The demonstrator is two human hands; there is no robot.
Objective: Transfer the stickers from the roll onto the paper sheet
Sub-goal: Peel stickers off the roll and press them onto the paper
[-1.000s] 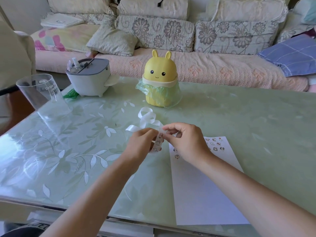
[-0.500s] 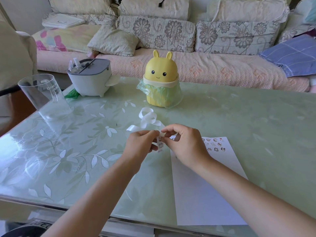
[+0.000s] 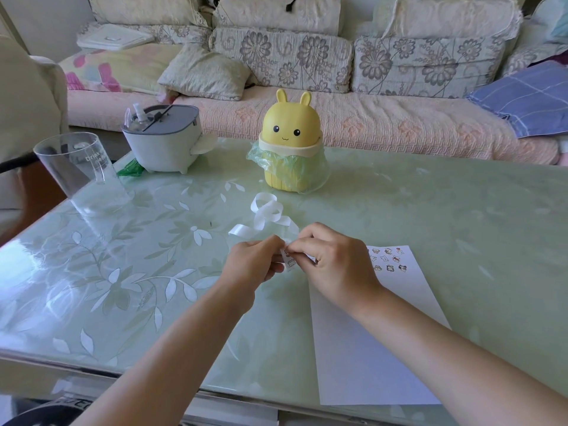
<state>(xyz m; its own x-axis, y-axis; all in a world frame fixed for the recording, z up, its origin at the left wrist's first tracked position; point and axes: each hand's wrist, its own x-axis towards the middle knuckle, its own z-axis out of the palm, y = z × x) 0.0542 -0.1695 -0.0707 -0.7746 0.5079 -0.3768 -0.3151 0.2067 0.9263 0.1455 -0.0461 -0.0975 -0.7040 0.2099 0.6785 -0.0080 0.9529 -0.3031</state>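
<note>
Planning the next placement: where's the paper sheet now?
Head view: the paper sheet lies flat on the table, near right, its far-left corner behind the right hand.

At frame centre, the left grip (image 3: 255, 264) and right grip (image 3: 336, 262) both pinch the sticker strip (image 3: 289, 261), whose white tail curls away up the bench (image 3: 445, 210). Just right lies the paper sheet (image 3: 368, 348), with stickers (image 3: 388, 259) near its top edge.
</note>
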